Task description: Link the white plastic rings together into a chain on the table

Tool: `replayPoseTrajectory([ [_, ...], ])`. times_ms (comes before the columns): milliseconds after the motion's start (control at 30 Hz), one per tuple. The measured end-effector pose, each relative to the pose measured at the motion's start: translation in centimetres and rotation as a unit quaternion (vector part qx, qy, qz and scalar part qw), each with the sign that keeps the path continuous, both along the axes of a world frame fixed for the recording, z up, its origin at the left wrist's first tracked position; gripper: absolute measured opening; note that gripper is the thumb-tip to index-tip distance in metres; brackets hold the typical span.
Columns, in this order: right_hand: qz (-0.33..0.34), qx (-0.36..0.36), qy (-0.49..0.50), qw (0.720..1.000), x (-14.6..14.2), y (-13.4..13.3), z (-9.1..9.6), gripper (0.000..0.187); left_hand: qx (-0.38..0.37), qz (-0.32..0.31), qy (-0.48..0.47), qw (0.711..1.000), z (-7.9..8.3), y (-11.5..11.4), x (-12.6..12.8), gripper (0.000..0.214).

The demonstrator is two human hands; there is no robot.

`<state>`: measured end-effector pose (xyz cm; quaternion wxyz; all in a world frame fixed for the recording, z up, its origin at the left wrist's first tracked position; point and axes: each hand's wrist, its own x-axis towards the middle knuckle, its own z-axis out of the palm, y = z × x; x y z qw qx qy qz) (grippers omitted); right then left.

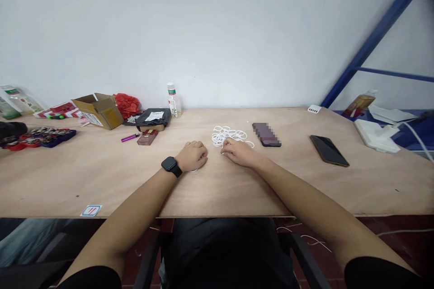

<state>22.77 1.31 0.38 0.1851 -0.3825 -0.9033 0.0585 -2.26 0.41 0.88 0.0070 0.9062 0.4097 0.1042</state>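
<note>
A loose heap of small white rings (229, 135) lies on the plywood table (101, 176), in front of me. My right hand (239, 151) rests at the heap's near edge, fingers curled and touching the rings. My left hand (193, 156), with a black watch on its wrist, lies closed like a fist on the table just left of the heap. A bit of white shows under that hand; what it is I cannot make out.
Two dark phones (266, 134) (328, 150) lie right of the rings. At the back left are a cardboard box (98, 110), a red bag, a black pouch (153, 118), a small bottle (172, 99) and a purple lighter (129, 137). Trays of small parts (37, 137) are far left. A blue steel frame (373, 36) is on the right.
</note>
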Motion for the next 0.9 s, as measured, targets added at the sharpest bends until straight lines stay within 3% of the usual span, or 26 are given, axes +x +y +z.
replayPoseTrajectory([
  [167, 0.007, 0.028, 0.134, 0.991, -0.1, 0.3, 0.1, 0.021, 0.04, 0.05, 0.005, 0.998, -0.2, 0.0, -0.3, 0.014],
  [267, -0.005, 0.007, 0.211, 0.978, -0.3, 0.4, 0.2, 0.019, 0.029, 0.052, -0.023, 0.998, 0.0, -0.1, -0.2, 0.015],
  [467, 0.002, -0.184, 0.324, 0.928, -0.9, -0.3, -0.1, 0.022, 0.043, 0.016, -0.131, 0.99, 0.5, -0.8, 1.1, 0.042],
  [600, 0.037, -0.278, 0.346, 0.895, -1.6, -1.0, 0.1, 0.021, 0.043, -0.036, -0.127, 0.99, 0.5, -1.1, 1.7, 0.038],
  [900, 0.048, -0.298, 0.351, 0.886, -1.8, -1.3, 0.7, 0.017, 0.056, -0.061, -0.128, 0.988, 0.5, -1.0, 1.7, 0.039],
])
